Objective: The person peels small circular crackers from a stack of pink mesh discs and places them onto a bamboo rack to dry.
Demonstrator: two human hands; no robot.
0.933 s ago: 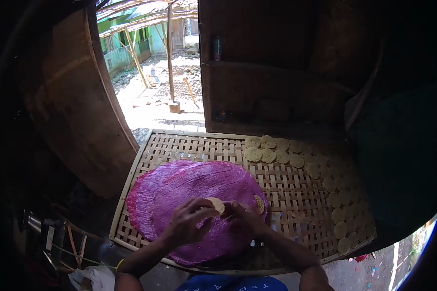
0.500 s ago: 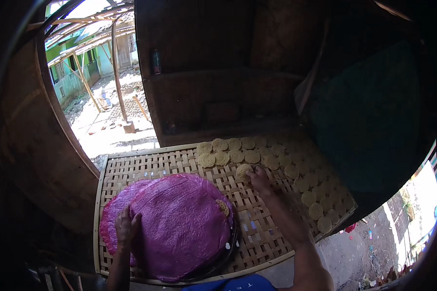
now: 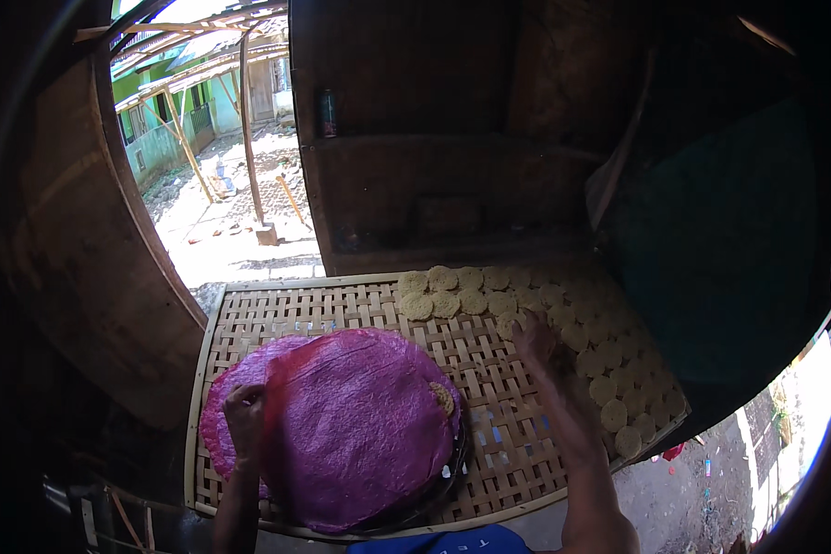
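My left hand (image 3: 244,417) is closed in a pinch at the left edge of a pink sheet (image 3: 360,425), which rises there in a thin reddish fold. The sheet lies on a round, dark-rimmed stack with another pink layer (image 3: 226,392) showing at its left. My right hand (image 3: 535,343) reaches to the bamboo tray, its fingers closed on the right side of a pale, rough round cracker (image 3: 507,326). This cracker lies at or just above the weave, below the rows of similar crackers (image 3: 472,302). One more cracker (image 3: 443,399) sits at the sheet's right edge.
The woven bamboo tray (image 3: 342,309) has a pale frame. Crackers cover its far right part down to the right corner. A dark wall (image 3: 434,185) stands behind it, with a can-like object (image 3: 328,113) on a ledge. A bright opening shows a yard at left.
My right hand has moved right with the cracker, up to the other crackers. My left hand has gone from spread fingers on the pink sheet to a pinch, and the sheet's edge has lifted.
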